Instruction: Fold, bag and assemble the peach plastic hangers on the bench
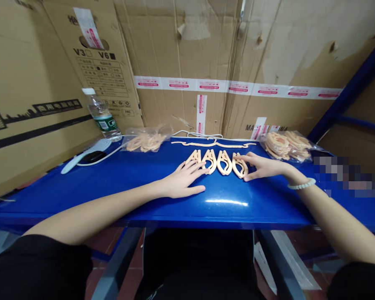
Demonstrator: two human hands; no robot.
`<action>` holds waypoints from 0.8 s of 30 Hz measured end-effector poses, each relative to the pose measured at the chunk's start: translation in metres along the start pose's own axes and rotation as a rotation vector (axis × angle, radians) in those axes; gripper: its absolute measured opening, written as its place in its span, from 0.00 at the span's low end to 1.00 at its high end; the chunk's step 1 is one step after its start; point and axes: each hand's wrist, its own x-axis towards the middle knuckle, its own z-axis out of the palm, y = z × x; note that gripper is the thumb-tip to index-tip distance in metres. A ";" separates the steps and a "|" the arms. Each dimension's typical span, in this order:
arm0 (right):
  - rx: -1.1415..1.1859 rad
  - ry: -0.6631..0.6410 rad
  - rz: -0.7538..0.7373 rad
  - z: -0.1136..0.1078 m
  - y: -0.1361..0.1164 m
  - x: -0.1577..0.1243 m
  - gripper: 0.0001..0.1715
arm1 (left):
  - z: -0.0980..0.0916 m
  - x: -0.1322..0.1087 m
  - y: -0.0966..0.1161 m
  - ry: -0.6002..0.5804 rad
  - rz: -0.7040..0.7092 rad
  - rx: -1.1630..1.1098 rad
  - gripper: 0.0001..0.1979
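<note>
Several peach folding hangers lie folded in a row on the blue table [137,179]. My left hand [183,181] rests palm down with fingers spread, its fingertips over the leftmost folded hanger [194,156] and reaching the second folded hanger [209,160]. Between the hands, the third folded hanger [224,162] lies untouched. At the right end of the row, my right hand [260,166] grips another folded hanger [240,167], fingers at its top and thumb at its lower end. Behind the row, an unfolded hanger [217,143] lies stretched out with its hook toward the back.
Clear bags of folded hangers lie at the back left [148,141] and back right [284,145]. A water bottle [103,116], a pale blue brush-like item [86,155] and a dark oval object [93,156] are at left. A white cable [187,134] runs along the cardboard wall [181,50].
</note>
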 end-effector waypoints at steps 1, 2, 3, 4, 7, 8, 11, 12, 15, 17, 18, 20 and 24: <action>0.000 0.009 -0.008 0.001 0.000 0.001 0.61 | 0.000 0.000 0.000 0.005 -0.007 0.000 0.34; 0.001 0.017 -0.017 0.001 0.000 0.001 0.60 | 0.000 0.000 0.000 0.009 -0.013 0.002 0.33; 0.002 0.025 -0.028 0.001 0.000 0.002 0.59 | -0.001 0.001 -0.001 0.012 -0.017 0.005 0.33; 0.003 0.032 -0.036 0.002 0.000 0.002 0.58 | -0.001 0.001 -0.001 0.013 -0.020 0.008 0.33; 0.004 0.040 -0.048 0.002 0.001 0.003 0.57 | -0.002 0.001 -0.002 0.006 -0.027 0.012 0.32; 0.003 0.041 -0.049 0.002 0.001 0.003 0.57 | -0.002 0.001 -0.002 0.005 -0.029 0.013 0.32; -0.002 0.048 -0.051 0.003 0.001 0.004 0.57 | 0.000 0.001 -0.003 0.009 -0.025 0.004 0.31; -0.005 0.050 -0.051 0.002 0.001 0.004 0.57 | 0.000 0.001 -0.003 0.021 -0.022 -0.002 0.32; -0.014 0.052 -0.051 0.002 0.001 0.003 0.58 | 0.002 0.004 -0.009 0.123 -0.014 -0.026 0.34; -0.014 0.050 -0.060 0.001 0.000 0.003 0.57 | 0.002 0.007 -0.016 0.229 -0.013 -0.047 0.34; -0.011 0.051 -0.066 0.001 0.000 0.003 0.57 | 0.002 0.008 -0.021 0.277 -0.016 -0.057 0.34; -0.003 0.052 -0.075 0.001 0.000 0.002 0.56 | 0.000 0.012 -0.029 0.344 -0.034 -0.078 0.32; 0.004 0.052 -0.062 0.000 -0.001 0.002 0.57 | -0.002 0.015 -0.036 0.349 -0.109 -0.117 0.25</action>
